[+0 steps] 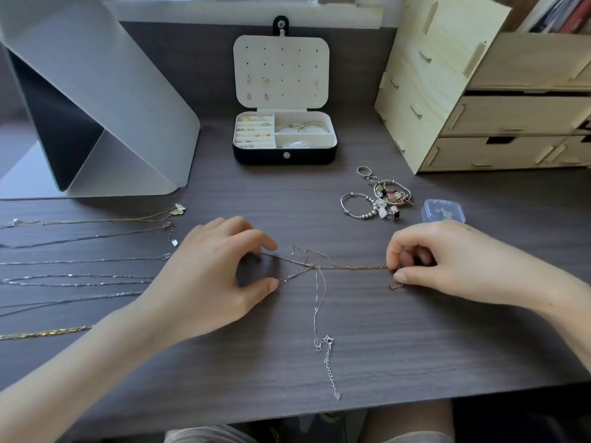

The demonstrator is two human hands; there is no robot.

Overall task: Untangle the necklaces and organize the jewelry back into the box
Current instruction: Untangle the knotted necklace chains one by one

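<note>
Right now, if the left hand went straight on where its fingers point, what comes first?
Probably the knot in the chains, just ahead of the left hand; height is unclear.
</note>
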